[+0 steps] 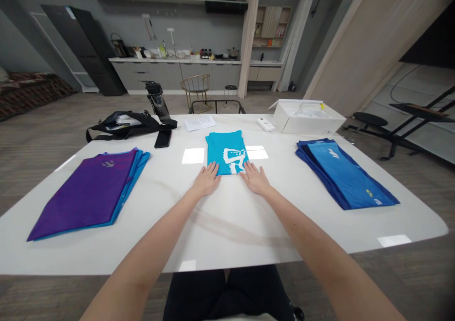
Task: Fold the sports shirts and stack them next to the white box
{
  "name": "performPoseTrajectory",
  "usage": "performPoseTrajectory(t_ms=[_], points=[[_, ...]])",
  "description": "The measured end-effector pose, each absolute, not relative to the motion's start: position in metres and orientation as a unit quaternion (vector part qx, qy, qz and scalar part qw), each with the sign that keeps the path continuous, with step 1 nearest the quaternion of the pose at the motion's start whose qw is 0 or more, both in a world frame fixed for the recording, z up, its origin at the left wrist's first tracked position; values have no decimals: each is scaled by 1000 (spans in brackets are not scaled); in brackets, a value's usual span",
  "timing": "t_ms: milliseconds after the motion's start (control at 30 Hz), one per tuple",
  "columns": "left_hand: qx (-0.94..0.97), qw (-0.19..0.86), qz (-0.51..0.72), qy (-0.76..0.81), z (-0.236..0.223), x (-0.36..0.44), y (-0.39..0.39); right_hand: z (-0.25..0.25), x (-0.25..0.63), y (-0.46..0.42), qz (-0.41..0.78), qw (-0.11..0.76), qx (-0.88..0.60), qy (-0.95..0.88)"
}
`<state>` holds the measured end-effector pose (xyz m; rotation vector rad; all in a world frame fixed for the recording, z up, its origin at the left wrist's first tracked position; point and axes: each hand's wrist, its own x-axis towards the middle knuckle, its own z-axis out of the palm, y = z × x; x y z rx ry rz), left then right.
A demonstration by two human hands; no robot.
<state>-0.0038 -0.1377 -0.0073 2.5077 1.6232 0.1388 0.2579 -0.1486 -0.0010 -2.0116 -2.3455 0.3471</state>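
Observation:
A turquoise T-shirt (218,145) with a white print lies folded into a compact rectangle in the middle of the table. My left hand (207,179) rests flat at its near left corner, fingertips on the cloth. At the near right corner, my right hand (255,177) lies the same way, fingers stretched out over the edge. Neither hand grips anything. To the left is a stack of shirts with a purple shirt (88,188) on top and blue cloth under it. On the right, a folded blue shirt (344,174) lies on darker blue cloth.
Along the far side of the white table (245,221) are a black bag (131,124), a dark bottle (158,103), a phone (163,139), printed paper (200,123), a small white device (266,124) and an open white box (309,122). Beyond stands a wire-backed chair (196,85).

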Motion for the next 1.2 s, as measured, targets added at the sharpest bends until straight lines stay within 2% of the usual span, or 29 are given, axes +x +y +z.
performPoseTrajectory(t_ms=[100, 233, 567, 867, 1200], points=[[849, 34, 62, 524, -1, -21, -144, 5, 275, -157, 94, 19, -635, -766], [854, -14, 79, 515, 10, -28, -151, 16, 285, -167, 3, 55, -634, -771], [817, -84, 28, 569, 14, -16, -157, 20, 274, -173, -64, 7, -638, -767], [816, -109, 30, 567, 14, -16, -179, 20, 271, -188, -69, 9, -625, -778], [833, -104, 16, 544, 19, -26, -259, 23, 279, -252, -41, 9, -607, -794]])
